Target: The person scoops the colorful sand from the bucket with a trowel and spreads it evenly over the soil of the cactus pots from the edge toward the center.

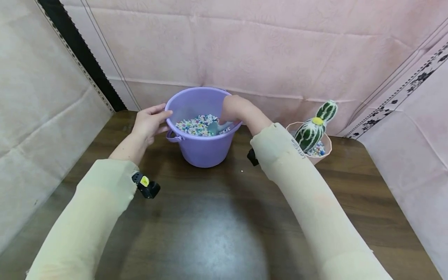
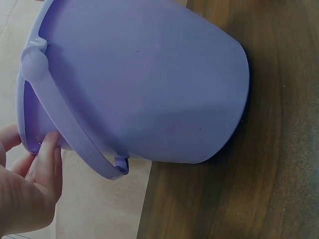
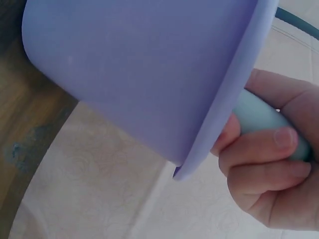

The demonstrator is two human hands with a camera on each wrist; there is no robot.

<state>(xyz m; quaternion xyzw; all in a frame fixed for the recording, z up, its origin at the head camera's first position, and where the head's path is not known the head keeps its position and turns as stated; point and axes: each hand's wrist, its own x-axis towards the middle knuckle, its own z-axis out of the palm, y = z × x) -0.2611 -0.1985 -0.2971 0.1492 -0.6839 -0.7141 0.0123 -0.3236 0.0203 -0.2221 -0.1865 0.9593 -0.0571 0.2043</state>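
Note:
A purple bucket (image 1: 206, 151) stands upright on the table, with many small pastel beads (image 1: 199, 123) inside. My left hand (image 1: 148, 122) pinches its rim at the left, fingers on both sides of the wall in the left wrist view. Over the right part of the rim reaches my right hand (image 1: 232, 110). Its fingers curl round the pale blue-green handle of a small scoop (image 3: 261, 117). The scoop's blade (image 1: 212, 128) lies among the beads, partly sunk in them. The bucket's handle (image 2: 70, 124) hangs down along its outside.
Behind my right forearm stands a light pink pot (image 1: 328, 144) with a green-and-white knitted cactus (image 1: 309, 134) and more beads (image 1: 316, 149) in it. A tiny pale bead (image 1: 242, 171) lies on the brown wooden table (image 1: 210, 217). Pale cloth (image 1: 245, 46) hangs behind and at both sides.

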